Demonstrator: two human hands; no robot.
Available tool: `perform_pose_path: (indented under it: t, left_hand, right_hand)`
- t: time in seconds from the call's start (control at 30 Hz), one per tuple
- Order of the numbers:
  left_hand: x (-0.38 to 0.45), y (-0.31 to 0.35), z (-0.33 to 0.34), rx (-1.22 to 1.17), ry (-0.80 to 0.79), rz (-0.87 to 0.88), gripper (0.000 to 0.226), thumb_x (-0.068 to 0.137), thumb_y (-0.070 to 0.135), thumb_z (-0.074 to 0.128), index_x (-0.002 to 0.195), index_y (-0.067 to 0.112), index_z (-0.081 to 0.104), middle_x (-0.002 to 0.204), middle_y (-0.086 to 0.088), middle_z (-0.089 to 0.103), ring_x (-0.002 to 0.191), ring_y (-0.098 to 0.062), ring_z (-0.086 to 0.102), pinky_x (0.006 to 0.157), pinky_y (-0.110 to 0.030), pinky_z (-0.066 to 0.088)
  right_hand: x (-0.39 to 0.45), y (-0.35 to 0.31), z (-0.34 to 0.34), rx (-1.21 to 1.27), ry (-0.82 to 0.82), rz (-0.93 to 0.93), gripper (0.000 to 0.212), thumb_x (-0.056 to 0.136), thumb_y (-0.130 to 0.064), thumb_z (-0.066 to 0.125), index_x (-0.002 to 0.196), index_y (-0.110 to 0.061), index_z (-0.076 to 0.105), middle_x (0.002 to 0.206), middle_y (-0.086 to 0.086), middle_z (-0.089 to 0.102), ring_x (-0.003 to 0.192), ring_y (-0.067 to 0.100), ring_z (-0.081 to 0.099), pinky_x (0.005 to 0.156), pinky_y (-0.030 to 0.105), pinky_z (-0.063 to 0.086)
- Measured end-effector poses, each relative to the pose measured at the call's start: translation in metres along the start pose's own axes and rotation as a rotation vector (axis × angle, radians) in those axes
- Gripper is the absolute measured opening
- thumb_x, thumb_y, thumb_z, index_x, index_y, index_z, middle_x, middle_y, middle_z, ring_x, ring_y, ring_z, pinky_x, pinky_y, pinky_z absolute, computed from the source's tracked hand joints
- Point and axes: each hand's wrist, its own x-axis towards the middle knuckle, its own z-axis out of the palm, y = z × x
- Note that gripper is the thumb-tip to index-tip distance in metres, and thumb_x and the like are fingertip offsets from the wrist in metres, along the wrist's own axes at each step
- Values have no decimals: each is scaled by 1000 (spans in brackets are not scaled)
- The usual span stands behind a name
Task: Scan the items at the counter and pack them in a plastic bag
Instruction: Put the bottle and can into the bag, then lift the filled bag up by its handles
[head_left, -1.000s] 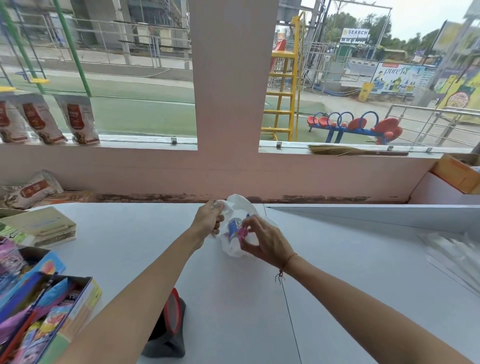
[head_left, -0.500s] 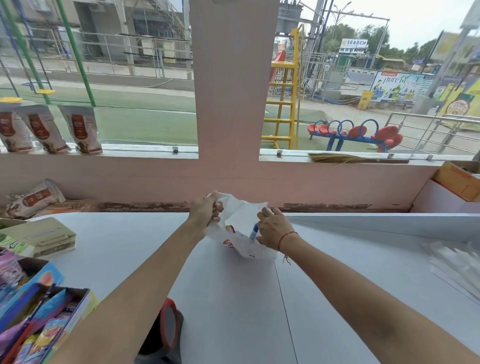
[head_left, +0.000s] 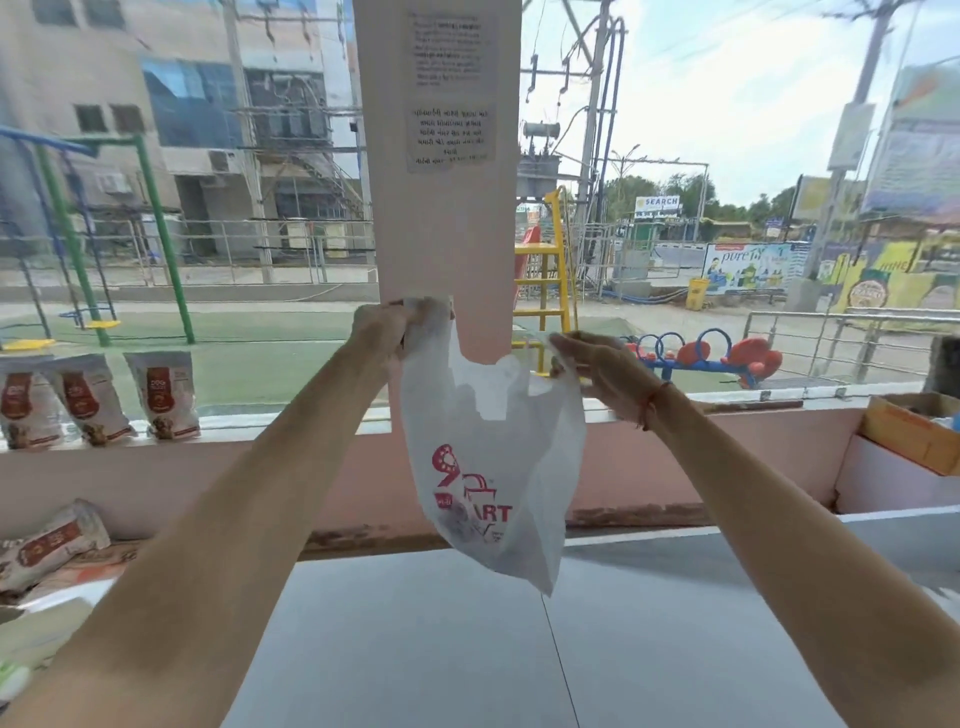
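A white plastic bag (head_left: 493, 467) with a red printed logo hangs in the air above the grey counter (head_left: 467, 649). My left hand (head_left: 382, 327) grips its left handle, raised high in front of the pink pillar. My right hand (head_left: 597, 366) pinches the right handle a little lower. The bag's mouth is spread between the two hands, and its bottom corner dangles just above the counter. I cannot tell what lies inside the bag.
Three pouches (head_left: 98, 397) stand on the window ledge at the left, and another pouch (head_left: 49, 540) lies below them. An open cardboard box (head_left: 914, 431) sits at the right. The pink pillar (head_left: 441, 208) rises behind the bag.
Both hands have lifted the bag off the counter and pulled its handles apart. The view has tilted upward, and the item boxes at the lower left have left the view.
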Motion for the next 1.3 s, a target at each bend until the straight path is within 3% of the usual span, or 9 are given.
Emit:
perform_pose_path:
  t: [0.17, 0.27, 0.37, 0.43, 0.57, 0.73, 1.0, 1.13, 1.3]
  left_hand:
    - [11, 49, 21, -130, 119, 58, 20, 77, 0, 72, 58, 4, 72, 55, -4, 71, 49, -12, 67, 57, -24, 56]
    - [20, 67, 28, -157, 227, 97, 17, 78, 4, 72, 67, 4, 60, 73, -8, 70, 66, -18, 63, 70, -28, 52]
    - [26, 78, 31, -169, 311, 137, 17, 82, 6, 69, 89, 0, 54, 100, -10, 62, 86, -20, 58, 74, -29, 52]
    - [25, 80, 31, -166, 269, 124, 31, 83, 1, 65, 112, -5, 58, 101, -6, 66, 86, -16, 63, 69, -25, 54]
    - [16, 75, 31, -130, 244, 102, 27, 82, -15, 58, 63, 5, 55, 33, 3, 56, 22, 1, 49, 26, -11, 36]
    - [10, 69, 27, -53, 176, 85, 23, 84, -16, 54, 72, 2, 62, 47, 1, 64, 44, -7, 62, 31, -10, 42]
    - [5, 59, 17, -37, 212, 79, 25, 82, -16, 57, 107, -13, 64, 60, -15, 73, 27, -3, 56, 29, -12, 43]
    - [15, 45, 1, 42, 231, 43, 11, 81, -8, 64, 88, -2, 70, 55, -3, 71, 58, -14, 67, 52, -16, 53]
    - [11, 2, -19, 174, 258, 34, 12, 78, 7, 75, 78, 12, 64, 83, -6, 64, 77, -21, 59, 57, -25, 49]
  right_hand:
    - [15, -67, -11, 184, -30, -177, 9, 86, -26, 62, 94, -26, 63, 77, -8, 71, 77, 12, 62, 68, 26, 54]
    - [17, -91, -14, -425, -157, -216, 35, 74, -29, 75, 106, -22, 61, 99, -1, 67, 90, 17, 64, 77, 26, 55]
    - [30, -103, -23, -1034, 152, -390, 36, 70, -18, 84, 103, -9, 71, 93, 4, 72, 88, 23, 67, 80, 25, 50]
    - [36, -108, -25, -937, 358, -428, 19, 77, -10, 79, 94, -4, 76, 90, 14, 77, 83, 28, 73, 82, 30, 56]
    - [49, -98, -17, -831, 338, -318, 43, 77, -32, 78, 113, -10, 69, 110, 13, 73, 98, 28, 70, 90, 44, 57]
    - [63, -46, 13, -305, 192, 211, 104, 70, -48, 79, 150, -14, 20, 147, 15, 42, 123, 35, 53, 96, 52, 52]
    - [82, -4, 42, 72, 214, 374, 61, 81, -34, 75, 127, -2, 52, 137, 16, 55, 120, 32, 57, 86, 44, 56]
    - [88, 0, 40, 122, 319, 191, 41, 83, -13, 74, 120, 0, 61, 123, 19, 66, 95, 27, 64, 72, 34, 58]
    - [77, 23, 28, 12, 250, 128, 26, 86, -8, 68, 111, 2, 65, 113, 18, 66, 112, 33, 62, 97, 45, 53]
